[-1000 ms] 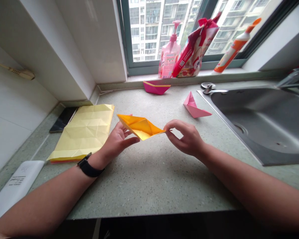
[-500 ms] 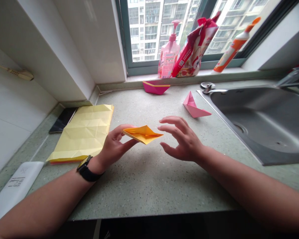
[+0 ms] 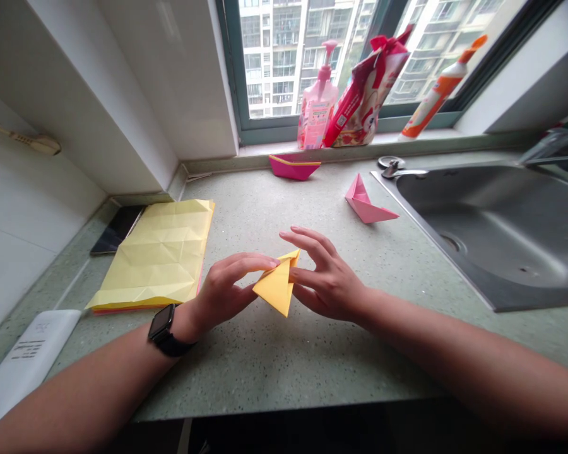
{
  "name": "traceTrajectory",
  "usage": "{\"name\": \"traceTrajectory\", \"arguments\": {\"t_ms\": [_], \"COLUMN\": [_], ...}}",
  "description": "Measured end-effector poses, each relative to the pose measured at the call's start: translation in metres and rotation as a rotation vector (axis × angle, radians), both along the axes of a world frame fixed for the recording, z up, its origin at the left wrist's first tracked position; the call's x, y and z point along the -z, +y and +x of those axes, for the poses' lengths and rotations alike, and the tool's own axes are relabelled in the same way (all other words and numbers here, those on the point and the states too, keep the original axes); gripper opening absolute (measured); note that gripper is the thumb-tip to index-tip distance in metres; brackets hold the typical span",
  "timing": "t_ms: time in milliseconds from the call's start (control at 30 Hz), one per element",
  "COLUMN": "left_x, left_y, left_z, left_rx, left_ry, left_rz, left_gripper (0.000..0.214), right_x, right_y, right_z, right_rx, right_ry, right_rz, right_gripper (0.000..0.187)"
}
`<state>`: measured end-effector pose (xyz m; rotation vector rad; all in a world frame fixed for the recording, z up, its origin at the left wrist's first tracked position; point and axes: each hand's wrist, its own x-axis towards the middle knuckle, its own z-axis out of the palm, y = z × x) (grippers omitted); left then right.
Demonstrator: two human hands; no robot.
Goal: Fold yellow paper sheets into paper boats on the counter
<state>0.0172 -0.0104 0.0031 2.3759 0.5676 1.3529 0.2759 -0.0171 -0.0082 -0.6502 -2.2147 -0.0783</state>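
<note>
While a white slab-shaped device [image 3: 26,356] lay at the far left of the countertop [image 3: 284,372], a dark phone [image 3: 116,230] and a stack of creased yellow paper sheets [image 3: 158,255] sat just behind it, well to the left of the work. The left hand [image 3: 227,287], a black watch [image 3: 163,328] on its wrist, came in from the left. Its fingers stretched over the top of the folded orange paper [image 3: 277,287] with the thumb beneath, pinching the paper's left side.

The paper was held between the two hands just above the counter, at the middle of the view. Its long axis stood nearly upright, one tip up toward the right and the other pointing down at the counter. Both hands were equally near, one touching each flank.

The right hand [image 3: 324,277] met the paper's right edge with its fingers spread and only the lower ones against the paper, the forearm running off to the lower right.

Behind, a magenta paper boat [image 3: 293,167] sat by the sill and a pink paper boat [image 3: 366,205] stood beside the steel sink [image 3: 502,221].
</note>
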Motion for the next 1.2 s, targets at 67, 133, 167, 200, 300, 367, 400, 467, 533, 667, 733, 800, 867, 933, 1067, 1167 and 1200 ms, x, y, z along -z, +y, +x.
{"name": "traceTrajectory", "arguments": {"t_ms": [67, 133, 167, 200, 300, 367, 400, 467, 533, 667, 733, 800, 867, 933, 1067, 1167, 1200], "left_x": [-0.001, -0.002, -0.002, -0.002, -0.003, -0.002, -0.002, -0.002, -0.002, -0.003, -0.005, -0.006, -0.007, -0.007, 0.001, 0.011, 0.014], "left_y": [-0.001, -0.002, -0.003, -0.003, -0.005, -0.005, -0.006, -0.006, -0.006, -0.006, -0.005, -0.005, -0.004, -0.002, 0.008, 0.016, 0.018], "left_z": [-0.001, -0.001, -0.001, 0.000, 0.001, 0.001, 0.001, 0.000, -0.002, -0.004, -0.005, -0.005, -0.006, -0.006, -0.007, -0.008, -0.008], "left_rx": [-0.003, 0.006, 0.015, 0.029, 0.062, 0.044, 0.020, -0.037, -0.075, -0.052, -0.039, -0.036, -0.052, -0.087, -0.160, -0.167, -0.142], "left_ry": [0.002, -0.003, -0.007, -0.006, 0.008, 0.023, 0.031, 0.044, 0.051, 0.053, 0.049, 0.032, -0.013, -0.075, -0.142, -0.228, -0.241], "left_rz": [-0.022, -0.047, -0.056, -0.062, -0.040, 0.001, 0.027, 0.075, 0.104, 0.120, 0.109, 0.064, -0.012, -0.111, -0.332, -0.587, -0.679], "left_gripper": [0.026, 0.023, 0.022, 0.021, 0.020, 0.021, 0.022, 0.021, 0.015, 0.012, 0.010, 0.006, 0.003, 0.010, 0.015, 0.050, 0.061], "right_x": [-0.001, -0.002, -0.002, -0.002, -0.003, -0.004, -0.004, -0.005, -0.006, -0.002, 0.000, 0.002, 0.003, 0.003, 0.003, 0.003, 0.003], "right_y": [0.001, 0.001, 0.002, 0.002, 0.003, 0.004, 0.005, 0.006, 0.008, 0.013, 0.017, 0.021, 0.025, 0.029, 0.033, 0.032, 0.031], "right_z": [0.000, 0.000, 0.000, 0.000, 0.000, 0.001, 0.002, 0.005, 0.006, 0.009, 0.010, 0.013, 0.016, 0.022, 0.033, 0.034, 0.033], "right_rx": [-0.013, -0.023, -0.021, -0.016, -0.010, -0.020, -0.022, -0.013, 0.005, 0.037, 0.036, 0.038, 0.061, 0.091, 0.139, 0.202, 0.230], "right_ry": [0.056, 0.140, 0.173, 0.189, 0.132, 0.079, 0.063, 0.051, 0.047, 0.018, 0.004, 0.001, -0.002, -0.017, -0.046, -0.018, -0.006], "right_rz": [0.007, -0.012, -0.029, -0.045, -0.067, -0.058, -0.049, -0.024, -0.018, -0.042, -0.034, -0.030, -0.053, -0.094, -0.131, -0.140, -0.147], "right_gripper": [0.023, 0.033, 0.037, 0.039, 0.027, 0.015, 0.012, 0.009, 0.009, 0.012, 0.014, 0.016, 0.018, 0.020, 0.021, 0.022, 0.021]}}
